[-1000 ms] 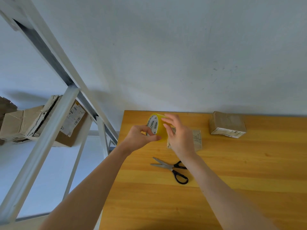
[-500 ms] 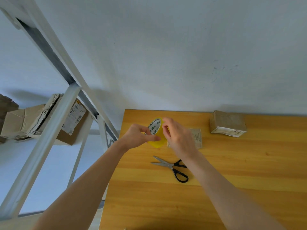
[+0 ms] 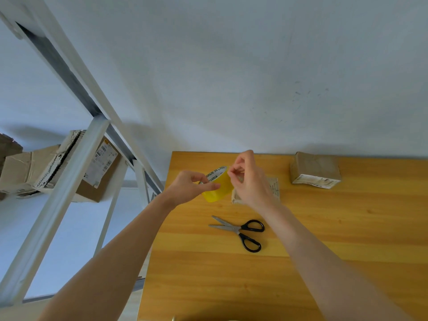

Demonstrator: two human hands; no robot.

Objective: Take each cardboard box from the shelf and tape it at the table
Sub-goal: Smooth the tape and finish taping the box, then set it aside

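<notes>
While the fingers [image 3: 208, 186] of our left hand [image 3: 190, 189] clamp the yellow roll of tape [image 3: 217, 189], the fingers [image 3: 234, 173] of our right hand [image 3: 251, 181] pinch at its far edge. Behind that hand a flat cardboard box [image 3: 275, 188] lies on the orange wooden surface [image 3: 347, 228], black-handled scissors [image 3: 240, 230] nearer, a brown cardboard box [image 3: 315, 169] far right. More cardboard boxes [image 3: 99, 179] sit on the white metal shelf [image 3: 67, 179], left.

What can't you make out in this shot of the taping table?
Head view:
Small box: mostly behind the right hand.
Tape roll, in the left hand: whether the right fingers pinch its end, too small.
Far box: label print too small.
Shelf boxes: cut by the left edge.
</notes>
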